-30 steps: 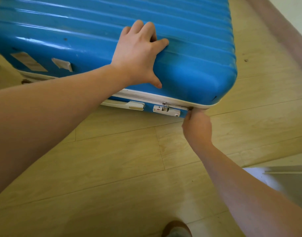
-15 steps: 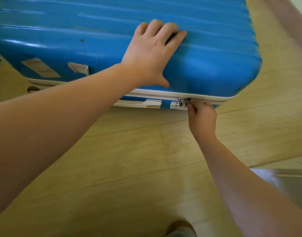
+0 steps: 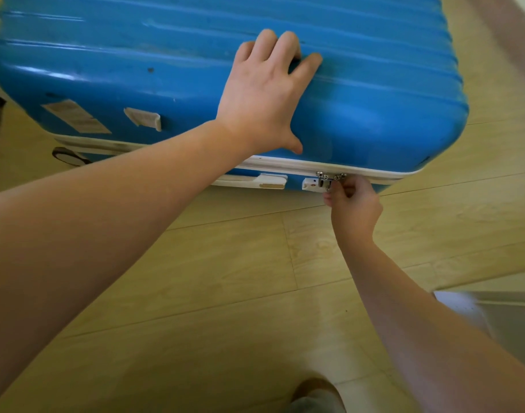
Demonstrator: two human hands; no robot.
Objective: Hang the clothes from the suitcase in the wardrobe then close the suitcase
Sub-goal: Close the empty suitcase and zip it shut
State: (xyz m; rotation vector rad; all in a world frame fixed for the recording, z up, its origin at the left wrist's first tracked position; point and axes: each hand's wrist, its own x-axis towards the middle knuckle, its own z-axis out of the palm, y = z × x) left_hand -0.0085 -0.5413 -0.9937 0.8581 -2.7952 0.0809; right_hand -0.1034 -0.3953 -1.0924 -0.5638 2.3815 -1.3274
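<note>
A blue ribbed hard-shell suitcase (image 3: 106, 64) lies flat on the wooden floor with its lid down. A white zip band (image 3: 285, 165) runs along its near side. My left hand (image 3: 264, 93) presses flat on the lid near that edge, fingers spread. Just below the seam, my right hand (image 3: 352, 201) pinches the metal zip pulls (image 3: 329, 178), which sit beside the white lock (image 3: 310, 183). No clothes or wardrobe are in view.
A white side handle (image 3: 261, 180) sits left of the lock. A dark wheel (image 3: 66, 156) shows at the suitcase's near left corner. The wooden floor (image 3: 225, 278) spreads around me. A pale flat object (image 3: 499, 314) lies at the right; my foot (image 3: 315, 394) shows at the bottom.
My right hand has drawn the zip pull left along the seam until it meets the other pull by the lock. My left hand stays pressed on the lid.
</note>
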